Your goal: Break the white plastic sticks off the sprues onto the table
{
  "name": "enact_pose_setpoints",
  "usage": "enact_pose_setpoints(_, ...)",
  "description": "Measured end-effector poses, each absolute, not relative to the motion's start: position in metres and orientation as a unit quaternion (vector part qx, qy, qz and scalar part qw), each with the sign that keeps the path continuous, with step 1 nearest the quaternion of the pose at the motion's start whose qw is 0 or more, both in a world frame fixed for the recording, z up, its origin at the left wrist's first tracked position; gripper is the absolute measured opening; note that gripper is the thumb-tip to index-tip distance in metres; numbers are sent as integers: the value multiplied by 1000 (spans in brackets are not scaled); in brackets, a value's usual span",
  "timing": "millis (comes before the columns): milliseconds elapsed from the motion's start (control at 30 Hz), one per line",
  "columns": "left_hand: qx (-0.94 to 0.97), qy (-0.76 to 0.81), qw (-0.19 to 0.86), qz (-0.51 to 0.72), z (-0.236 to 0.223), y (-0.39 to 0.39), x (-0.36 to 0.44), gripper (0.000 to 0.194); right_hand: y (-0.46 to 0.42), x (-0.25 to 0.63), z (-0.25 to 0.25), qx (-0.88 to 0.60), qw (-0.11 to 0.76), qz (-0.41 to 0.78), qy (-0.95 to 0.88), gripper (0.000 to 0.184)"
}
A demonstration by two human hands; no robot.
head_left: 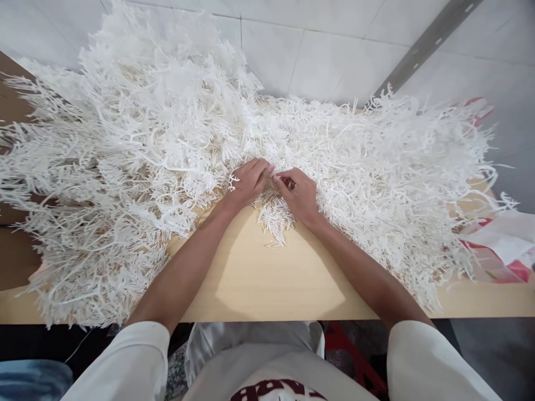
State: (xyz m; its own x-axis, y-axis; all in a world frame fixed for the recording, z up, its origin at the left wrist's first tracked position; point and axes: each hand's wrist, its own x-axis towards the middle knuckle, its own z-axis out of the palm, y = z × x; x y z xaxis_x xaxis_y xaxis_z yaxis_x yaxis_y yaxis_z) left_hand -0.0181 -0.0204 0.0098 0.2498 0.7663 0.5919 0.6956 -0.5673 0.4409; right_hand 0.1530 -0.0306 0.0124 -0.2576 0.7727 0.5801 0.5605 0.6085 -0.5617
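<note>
My left hand (249, 182) and my right hand (297, 192) meet almost fingertip to fingertip above the middle of the table. Both are closed in a pinch at a white branching plastic sprig (276, 214), whose thin twigs hang down between them toward the tabletop; where it ends and the pile begins is hard to see. A small white twig (233, 181) lies against the back of my left hand. White branching strands are heaped around both hands, in a tall pile (159, 122) on the left and a lower pile (376, 167) on the right.
The pale wooden table (271, 278) runs across in front of me. At its right end lies a white and red plastic bag (501, 245). Brown cardboard (16, 256) stands at the left edge. Behind the piles are a tiled wall (317, 50) and a slotted metal upright (422, 47).
</note>
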Motion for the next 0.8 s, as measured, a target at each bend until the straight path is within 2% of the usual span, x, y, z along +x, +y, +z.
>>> enact_pose_setpoints(200, 801, 457, 11, 386, 3, -17, -14, 44, -35, 155, 10, -355, 439, -59, -823, 25)
enact_pose_setpoints(267, 802, 455, 8, 386, 3, -17, -13, 43, -34, 156, 8, -343, 436, -85, -828, 25)
enact_pose_setpoints(600, 778, 462, 37, 424, 2, -13, -14, 40, -34, 157, 8, -318, 461, -95, -823, 14)
enact_pose_setpoints(733, 703, 535, 52, 465, 4, -8, -18, 44, -48, 153, 11, -190, 439, -85, -874, 4)
enact_pose_setpoints(800, 725, 519, 67, 447, 5, -10, -18, 42, -51, 150, 12, -175, 430, -45, -885, 7)
